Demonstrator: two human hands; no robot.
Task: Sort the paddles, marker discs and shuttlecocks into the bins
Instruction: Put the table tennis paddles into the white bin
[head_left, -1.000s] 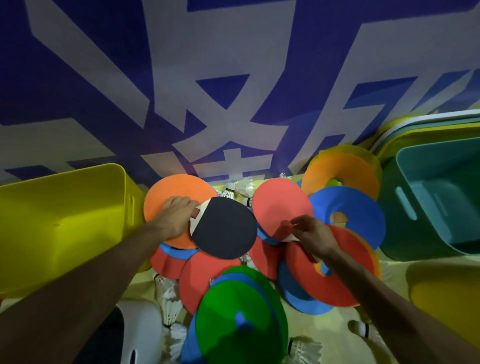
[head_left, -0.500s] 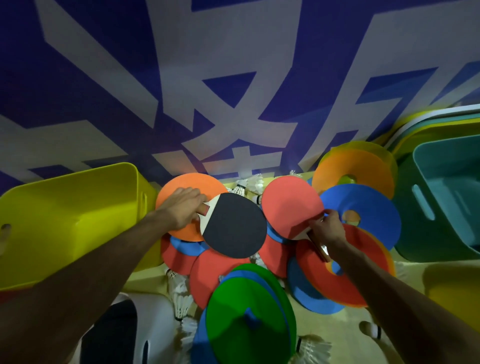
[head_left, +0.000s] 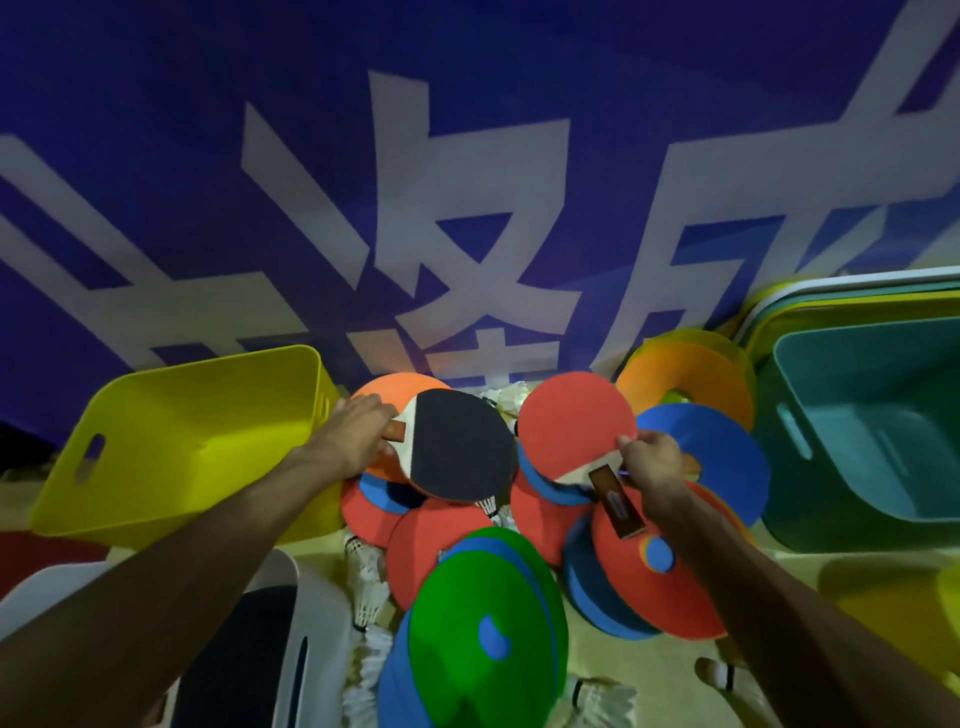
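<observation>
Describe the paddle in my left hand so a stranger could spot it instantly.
Start at the yellow bin on the left. Beside its rim, the left hand grips the black-faced paddle by its handle. It is the only black face among coloured discs; the other paddle shows red.

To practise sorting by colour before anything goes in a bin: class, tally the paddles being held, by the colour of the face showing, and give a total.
Black-faced paddle, gripped by the left hand: 1
Red-faced paddle, gripped by the right hand: 1
Total: 2 paddles
</observation>
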